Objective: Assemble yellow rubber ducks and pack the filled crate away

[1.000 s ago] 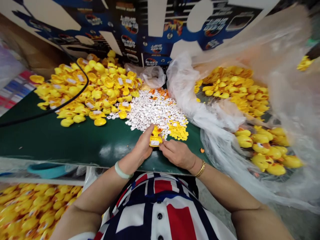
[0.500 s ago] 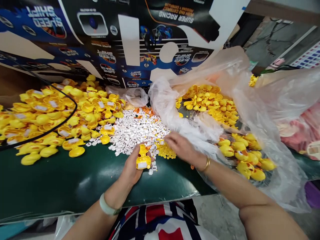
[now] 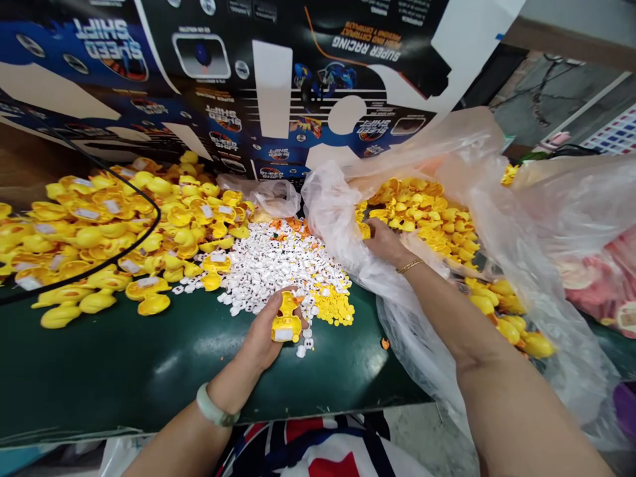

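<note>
My left hand (image 3: 265, 331) holds a yellow toy duck half-shell (image 3: 287, 318), hollow side up, above the front of the table. The shell has a white label inside and an orange beak at its side. My right hand (image 3: 388, 244) is at the mouth of a clear plastic bag (image 3: 342, 232), its fingertips closed on a yellow duck shell piece (image 3: 364, 229) at the left of the heap. Between the hands' sides lie a pile of small white eye pieces (image 3: 278, 262) and a patch of small yellow discs (image 3: 334, 306).
Labelled duck half-shells (image 3: 114, 225) are heaped at the left, crossed by a black cable (image 3: 144, 232). More yellow shells (image 3: 437, 218) lie in the bag. Finished-looking ducks (image 3: 511, 311) sit at the right. Printed cardboard (image 3: 318, 59) stands behind the green table (image 3: 189, 371).
My right hand has moved from beside the small yellow discs up and right to the shells in the bag. My left hand still holds the duck half-shell in nearly the same place.
</note>
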Tool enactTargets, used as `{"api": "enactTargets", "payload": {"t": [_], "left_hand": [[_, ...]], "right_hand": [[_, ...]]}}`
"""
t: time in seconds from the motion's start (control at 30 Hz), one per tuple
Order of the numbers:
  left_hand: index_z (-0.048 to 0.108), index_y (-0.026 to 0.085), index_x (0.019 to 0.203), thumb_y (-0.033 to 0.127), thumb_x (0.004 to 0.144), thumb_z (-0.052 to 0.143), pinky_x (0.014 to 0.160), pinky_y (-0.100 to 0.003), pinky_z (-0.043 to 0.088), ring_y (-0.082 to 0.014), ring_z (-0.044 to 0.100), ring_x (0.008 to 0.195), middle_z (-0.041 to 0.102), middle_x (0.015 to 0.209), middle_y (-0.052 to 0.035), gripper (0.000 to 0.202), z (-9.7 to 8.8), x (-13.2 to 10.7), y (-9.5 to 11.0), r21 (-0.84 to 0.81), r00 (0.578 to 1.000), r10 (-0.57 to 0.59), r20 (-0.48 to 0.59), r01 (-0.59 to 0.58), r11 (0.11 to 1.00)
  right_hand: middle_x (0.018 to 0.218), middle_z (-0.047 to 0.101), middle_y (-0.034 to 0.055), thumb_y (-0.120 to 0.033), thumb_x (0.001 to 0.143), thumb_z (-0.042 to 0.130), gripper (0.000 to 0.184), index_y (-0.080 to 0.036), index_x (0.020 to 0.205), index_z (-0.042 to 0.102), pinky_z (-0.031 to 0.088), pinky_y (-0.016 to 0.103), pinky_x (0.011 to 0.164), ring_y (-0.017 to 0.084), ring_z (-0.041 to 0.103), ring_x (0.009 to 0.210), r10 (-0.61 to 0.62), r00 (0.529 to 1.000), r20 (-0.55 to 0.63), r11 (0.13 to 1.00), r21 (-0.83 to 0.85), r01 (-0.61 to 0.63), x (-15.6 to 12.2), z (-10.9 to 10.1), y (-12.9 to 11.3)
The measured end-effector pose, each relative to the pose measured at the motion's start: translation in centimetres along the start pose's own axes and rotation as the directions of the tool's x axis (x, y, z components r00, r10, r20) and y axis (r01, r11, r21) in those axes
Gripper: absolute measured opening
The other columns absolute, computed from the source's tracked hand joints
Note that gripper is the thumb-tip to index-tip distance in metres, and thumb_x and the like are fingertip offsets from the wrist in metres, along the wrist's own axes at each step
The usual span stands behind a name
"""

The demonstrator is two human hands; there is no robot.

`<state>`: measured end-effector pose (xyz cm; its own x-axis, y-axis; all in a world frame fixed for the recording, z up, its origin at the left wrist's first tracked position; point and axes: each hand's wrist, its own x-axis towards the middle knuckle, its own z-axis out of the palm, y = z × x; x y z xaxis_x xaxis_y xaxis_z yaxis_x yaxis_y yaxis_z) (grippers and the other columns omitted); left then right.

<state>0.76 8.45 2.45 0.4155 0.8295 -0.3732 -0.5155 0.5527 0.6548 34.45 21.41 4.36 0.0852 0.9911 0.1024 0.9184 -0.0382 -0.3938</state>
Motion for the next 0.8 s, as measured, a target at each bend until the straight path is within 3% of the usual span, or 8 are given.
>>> {"api": "enactTargets", "payload": {"t": [0.1, 0.17, 0.23, 0.33, 0.5, 0.6, 0.7, 0.8], "left_hand": [[0.054, 0.019, 0.119, 0.057, 0.082, 0.065, 0.053, -0.028, 0.050, -0.0194, 0.065, 0.062, 0.063, 0.074, -0.0020, 0.054, -0.1, -0.1, -0.2, 0.013, 0.999, 0.030, 0.013, -0.030, 0.999], [0.054, 0.019, 0.118, 0.056, 0.082, 0.065, 0.053, -0.028, 0.050, -0.0188, 0.065, 0.061, 0.063, 0.074, -0.0017, 0.052, -0.1, -0.2, -0.2, 0.010, 0.998, 0.056, 0.023, -0.056, 0.998], [0.055, 0.019, 0.114, 0.055, 0.081, 0.067, 0.053, -0.028, 0.050, -0.0183, 0.064, 0.060, 0.062, 0.073, -0.0013, 0.050, -0.1, -0.4, -0.2, -0.008, 0.996, 0.083, 0.023, -0.083, 0.997], [0.056, 0.019, 0.107, 0.053, 0.080, 0.069, 0.051, -0.027, 0.050, -0.0175, 0.063, 0.060, 0.062, 0.072, -0.0011, 0.046, 0.0, -0.7, 0.1, -0.071, 0.994, 0.107, 0.008, -0.106, 0.992], [0.057, 0.017, 0.105, 0.051, 0.084, 0.064, 0.053, -0.026, 0.051, -0.0170, 0.064, 0.063, 0.063, 0.075, -0.0028, 0.040, 0.7, -2.2, 0.5, -0.166, 0.997, 0.067, -0.024, -0.070, 0.984], [0.057, 0.016, 0.108, 0.052, 0.085, 0.062, 0.051, -0.027, 0.051, -0.0198, 0.066, 0.064, 0.063, 0.073, -0.0032, 0.043, 1.0, -3.2, 0.5, -0.130, 1.000, 0.015, -0.004, -0.015, 0.991], [0.057, 0.016, 0.111, 0.055, 0.086, 0.060, 0.053, -0.029, 0.053, -0.0221, 0.068, 0.066, 0.064, 0.073, -0.0045, 0.046, 1.0, -3.9, 0.1, -0.106, 1.000, -0.008, 0.020, 0.010, 0.994], [0.058, 0.017, 0.111, 0.057, 0.086, 0.059, 0.053, -0.030, 0.054, -0.0230, 0.069, 0.066, 0.065, 0.072, -0.0048, 0.047, 0.8, -4.4, -0.3, -0.116, 1.000, 0.002, 0.006, -0.001, 0.993]], "right_hand": [[0.123, 0.055, 0.0154, -0.010, 0.078, 0.054, 0.044, -0.013, 0.122, 0.054, 0.045, 0.041, 0.098, 0.026, 0.053, 0.113, -0.056, 0.983, -0.176, 0.998, -0.032, 0.051, -2.0, -2.5, -0.2], [0.121, 0.054, 0.0159, -0.009, 0.080, 0.051, 0.040, -0.015, 0.119, 0.056, 0.045, 0.043, 0.099, 0.027, 0.051, 0.116, -0.197, 0.937, -0.290, 0.979, -0.098, 0.176, -4.7, -4.2, -0.9], [0.122, 0.055, 0.0159, -0.010, 0.084, 0.051, 0.036, -0.017, 0.119, 0.057, 0.046, 0.046, 0.098, 0.029, 0.050, 0.118, -0.376, 0.869, -0.323, 0.924, -0.199, 0.326, -8.7, -5.1, -2.1], [0.126, 0.058, 0.0127, -0.011, 0.089, 0.051, 0.034, -0.022, 0.121, 0.058, 0.048, 0.046, 0.093, 0.029, 0.052, 0.112, -0.526, 0.834, -0.164, 0.829, -0.320, 0.459, -15.9, -4.4, -4.4], [0.122, 0.062, 0.0108, -0.011, 0.093, 0.048, 0.037, -0.026, 0.125, 0.060, 0.052, 0.040, 0.081, 0.024, 0.057, 0.095, -0.594, 0.789, 0.156, 0.717, -0.342, 0.608, -25.8, -0.2, -7.8], [0.121, 0.062, 0.0105, -0.017, 0.096, 0.048, 0.036, -0.025, 0.130, 0.058, 0.053, 0.042, 0.085, 0.023, 0.057, 0.097, -0.559, 0.794, 0.239, 0.748, -0.268, 0.608, -27.6, 0.8, -8.9], [0.132, 0.056, 0.0147, -0.034, 0.096, 0.054, 0.045, -0.021, 0.138, 0.052, 0.052, 0.048, 0.093, 0.028, 0.055, 0.111, -0.537, 0.823, 0.184, 0.807, -0.175, 0.565, -27.1, 0.5, -8.4], [0.144, 0.045, 0.0193, -0.048, 0.090, 0.063, 0.062, -0.018, 0.142, 0.048, 0.046, 0.058, 0.103, 0.037, 0.042, 0.132, -0.513, 0.843, 0.163, 0.842, -0.094, 0.531, -26.3, 0.7, -6.9]]}}
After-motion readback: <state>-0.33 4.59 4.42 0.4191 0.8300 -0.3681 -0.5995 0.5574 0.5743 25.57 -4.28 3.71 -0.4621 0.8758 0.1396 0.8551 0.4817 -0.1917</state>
